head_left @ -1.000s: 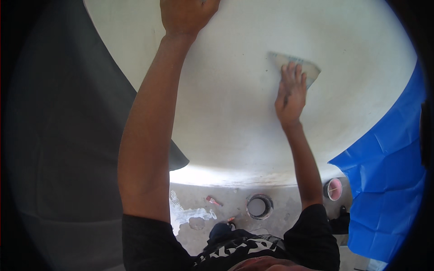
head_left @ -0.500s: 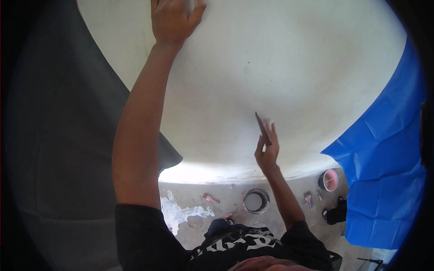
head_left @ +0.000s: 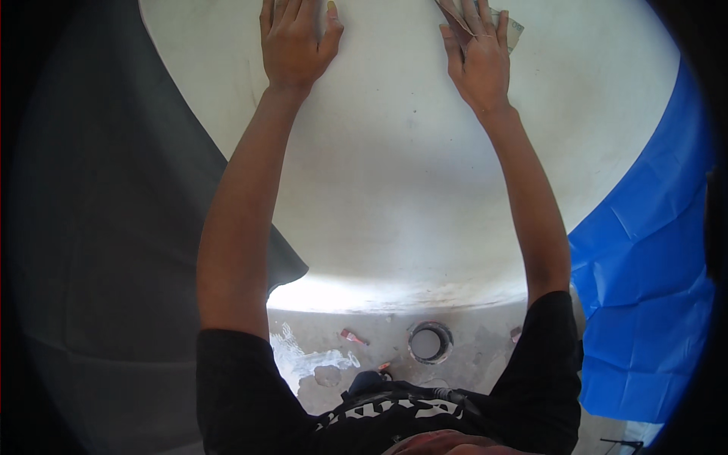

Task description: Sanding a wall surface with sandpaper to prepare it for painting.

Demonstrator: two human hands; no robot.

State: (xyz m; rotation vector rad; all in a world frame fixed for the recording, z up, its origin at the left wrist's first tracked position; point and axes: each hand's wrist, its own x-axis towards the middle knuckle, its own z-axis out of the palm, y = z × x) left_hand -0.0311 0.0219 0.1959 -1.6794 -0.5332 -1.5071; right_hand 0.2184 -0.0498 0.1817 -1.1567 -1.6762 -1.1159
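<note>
A white plastered wall [head_left: 409, 174] fills the middle of the view. My left hand [head_left: 297, 38] lies flat on it near the top, fingers spread, with nothing in it. My right hand [head_left: 478, 57] presses a small sheet of sandpaper [head_left: 509, 29] against the wall at the top; the sheet shows past the fingertips and is partly hidden under them. Both arms stretch upward from the lower edge.
A dark grey sheet [head_left: 129, 227] covers the left side. A blue plastic sheet [head_left: 644, 280] hangs at the right. On the concrete floor below lie a round tin [head_left: 429, 343], a small brush [head_left: 353, 337] and white paint splashes [head_left: 307, 360].
My right hand dropped low on the wall half a second ago, then rose back to the top with the sandpaper. My left hand stayed flat near the top.
</note>
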